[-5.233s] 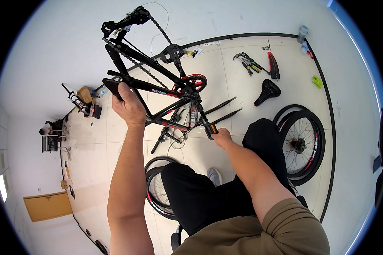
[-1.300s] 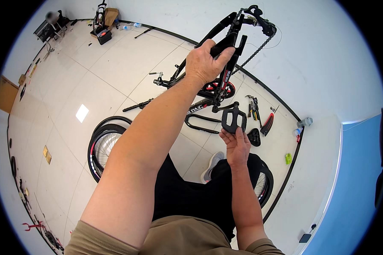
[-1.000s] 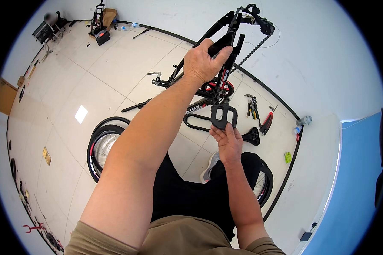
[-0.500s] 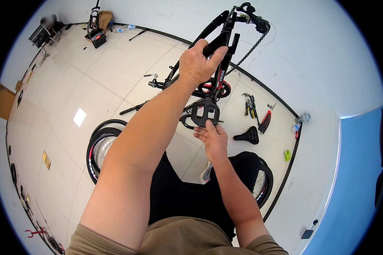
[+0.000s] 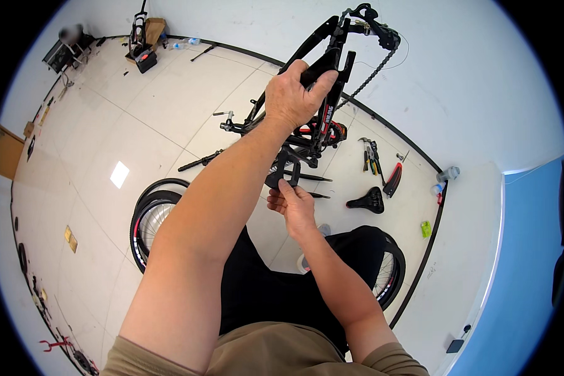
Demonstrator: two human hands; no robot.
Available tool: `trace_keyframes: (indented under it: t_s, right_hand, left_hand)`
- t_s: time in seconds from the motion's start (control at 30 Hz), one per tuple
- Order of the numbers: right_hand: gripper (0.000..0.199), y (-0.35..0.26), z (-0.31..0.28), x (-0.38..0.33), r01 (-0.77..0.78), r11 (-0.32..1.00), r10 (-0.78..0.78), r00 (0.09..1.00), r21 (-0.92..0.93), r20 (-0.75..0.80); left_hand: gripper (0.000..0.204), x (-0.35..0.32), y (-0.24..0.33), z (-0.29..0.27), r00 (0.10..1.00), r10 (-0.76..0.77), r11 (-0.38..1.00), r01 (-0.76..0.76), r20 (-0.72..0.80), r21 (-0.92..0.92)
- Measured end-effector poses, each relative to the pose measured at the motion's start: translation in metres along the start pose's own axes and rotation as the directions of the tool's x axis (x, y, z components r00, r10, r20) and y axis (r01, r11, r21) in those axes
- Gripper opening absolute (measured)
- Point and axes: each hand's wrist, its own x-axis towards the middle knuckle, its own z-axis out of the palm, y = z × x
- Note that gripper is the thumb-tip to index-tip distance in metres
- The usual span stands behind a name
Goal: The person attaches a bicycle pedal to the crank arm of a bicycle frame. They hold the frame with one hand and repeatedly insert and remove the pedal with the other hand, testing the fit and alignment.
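My left hand [image 5: 297,97] is wrapped round a tube of a black bicycle frame [image 5: 328,118], which is tilted up in front of me. Lower down, my right hand [image 5: 296,207] grips a black pedal [image 5: 294,168] between thumb and fingers. The pedal sits near the crank area, partly behind my left forearm. A chain [image 5: 375,74] hangs from the derailleur [image 5: 382,36] at the top right of the frame. The red-edged chainring [image 5: 338,133] shows beside the lower tubes.
Right of the frame lie a hammer and other hand tools [image 5: 371,155], a black saddle [image 5: 368,200] and a red-and-black part [image 5: 392,180]. Wheels rest on the floor to the left [image 5: 150,219] and by my right leg [image 5: 391,272]. A toolbox [image 5: 146,61] stands far left, near the wall.
My right hand has moved left with the pedal, which has swung round and now shows a narrower side. My left hand keeps its hold on the frame.
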Motion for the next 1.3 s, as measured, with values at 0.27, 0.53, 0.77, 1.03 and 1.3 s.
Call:
trace_keyframes:
  t_s: [0.27,0.53,0.77,1.03,1.3]
  right_hand:
    - [0.03,0.014,0.002,0.015,-0.065,0.997,0.067,0.997,-0.05,0.029]
    - [0.027,0.025,-0.005,0.03,-0.176,0.974,0.185,0.981,-0.144,0.058]
    - [0.027,0.029,-0.011,0.049,-0.284,0.951,0.294,0.953,-0.126,0.071]
    - [0.024,0.056,-0.017,0.073,-0.298,0.941,0.312,0.947,-0.161,0.073]
    - [0.022,0.076,-0.028,0.083,-0.327,0.943,0.329,0.944,-0.056,0.035]
  left_hand:
    - [0.058,0.001,-0.001,0.001,1.0,-0.017,0.998,0.017,-0.006,-0.053]
    - [0.045,-0.003,0.008,0.0,1.0,-0.005,0.996,0.003,-0.025,-0.084]
    - [0.042,0.001,0.0,0.0,0.998,0.053,0.992,-0.055,-0.022,-0.111]
    - [0.037,0.0,-0.01,0.0,0.998,0.059,0.976,-0.063,-0.023,-0.208]
    - [0.041,0.001,-0.014,0.0,1.0,-0.001,0.982,0.0,-0.003,-0.187]
